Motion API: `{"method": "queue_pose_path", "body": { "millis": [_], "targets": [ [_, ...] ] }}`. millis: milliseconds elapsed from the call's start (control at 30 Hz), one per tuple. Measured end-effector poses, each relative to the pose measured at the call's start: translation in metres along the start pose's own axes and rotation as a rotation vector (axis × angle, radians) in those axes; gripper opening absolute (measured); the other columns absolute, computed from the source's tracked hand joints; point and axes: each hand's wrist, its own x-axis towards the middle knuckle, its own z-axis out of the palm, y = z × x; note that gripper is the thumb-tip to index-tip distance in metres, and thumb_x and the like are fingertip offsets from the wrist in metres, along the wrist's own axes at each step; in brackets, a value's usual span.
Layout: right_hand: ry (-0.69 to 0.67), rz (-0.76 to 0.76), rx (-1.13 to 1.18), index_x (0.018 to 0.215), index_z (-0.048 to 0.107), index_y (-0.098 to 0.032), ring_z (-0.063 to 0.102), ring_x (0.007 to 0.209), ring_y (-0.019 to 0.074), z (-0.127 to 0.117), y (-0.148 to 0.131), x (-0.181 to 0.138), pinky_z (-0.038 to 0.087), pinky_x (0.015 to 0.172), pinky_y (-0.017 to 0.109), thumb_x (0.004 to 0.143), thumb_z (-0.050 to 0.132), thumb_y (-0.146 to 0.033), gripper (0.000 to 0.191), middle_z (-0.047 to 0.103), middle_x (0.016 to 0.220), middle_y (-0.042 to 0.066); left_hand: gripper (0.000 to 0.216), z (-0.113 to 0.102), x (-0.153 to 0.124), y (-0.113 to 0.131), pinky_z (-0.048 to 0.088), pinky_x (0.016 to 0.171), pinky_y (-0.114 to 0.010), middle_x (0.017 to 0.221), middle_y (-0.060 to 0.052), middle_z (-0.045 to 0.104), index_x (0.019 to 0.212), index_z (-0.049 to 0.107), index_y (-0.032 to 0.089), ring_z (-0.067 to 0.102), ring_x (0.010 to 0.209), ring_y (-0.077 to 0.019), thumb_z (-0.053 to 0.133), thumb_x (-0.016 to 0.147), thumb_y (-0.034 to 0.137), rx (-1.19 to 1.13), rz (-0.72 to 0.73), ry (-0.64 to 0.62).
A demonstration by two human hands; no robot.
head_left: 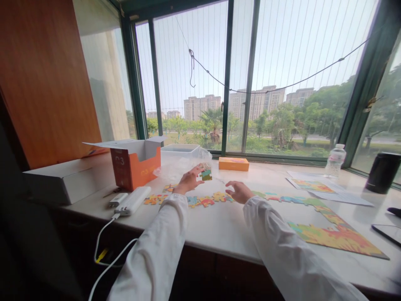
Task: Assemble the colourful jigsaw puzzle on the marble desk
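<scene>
My left hand [189, 180] is closed on a green and yellow puzzle piece [206, 175], held up above the table. Grey-brown edges behind that piece look like more pieces, but I cannot make them out clearly. To its right, my right hand [240, 192] hovers over the tabletop with thumb and fingers apart, holding nothing. Loose puzzle pieces [205, 202] lie in a row below and between both hands. Further right, a joined part of the puzzle [341, 239] forms a corner, with a strip of pieces [293, 200] leading from it toward my right hand.
An orange open box [136, 167] and a white box [84, 179] stand left, near white chargers [133, 201]. A small orange box [233, 164] is by the window. At right are printed sheets [316, 186], a water bottle [336, 162] and a black cup [382, 172].
</scene>
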Motion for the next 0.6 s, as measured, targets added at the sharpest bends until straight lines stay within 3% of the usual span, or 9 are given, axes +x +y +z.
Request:
{"method": "queue_pose_path", "body": {
  "millis": [133, 267, 600],
  "targets": [
    [-0.09, 0.049, -0.083, 0.116, 0.068, -0.023, 0.061, 0.114, 0.026, -0.009, 0.019, -0.037, 0.044, 0.095, 0.036, 0.092, 0.051, -0.03, 0.03, 0.07, 0.118, 0.008, 0.06, 0.0, 0.002, 0.002, 0.049, 0.095, -0.033, 0.14, -0.006, 0.051, 0.136, 0.053, 0.027, 0.064, 0.102, -0.0205, 0.073, 0.079, 0.032, -0.005, -0.004, -0.002],
    [-0.189, 0.062, -0.111, 0.115, 0.069, -0.023, 0.063, 0.11, 0.027, -0.014, 0.018, -0.062, 0.045, 0.094, 0.037, 0.092, 0.048, -0.027, 0.031, 0.071, 0.117, 0.009, 0.059, 0.001, 0.003, 0.003, 0.047, 0.1, -0.032, 0.139, -0.007, 0.052, 0.135, 0.055, 0.025, 0.058, 0.116, -0.0236, 0.074, 0.079, 0.03, -0.013, 0.011, 0.012],
    [-0.131, 0.018, -0.082, 0.126, 0.063, -0.021, 0.057, 0.123, 0.0266, -0.001, 0.007, -0.074, 0.042, 0.103, 0.039, 0.092, 0.05, -0.028, 0.037, 0.063, 0.131, 0.011, 0.06, -0.002, 0.0, 0.005, 0.048, 0.1, -0.032, 0.137, -0.007, 0.053, 0.136, 0.053, 0.026, 0.059, 0.116, -0.0226, 0.073, 0.079, 0.029, -0.03, 0.023, 0.026]
  ]
}}
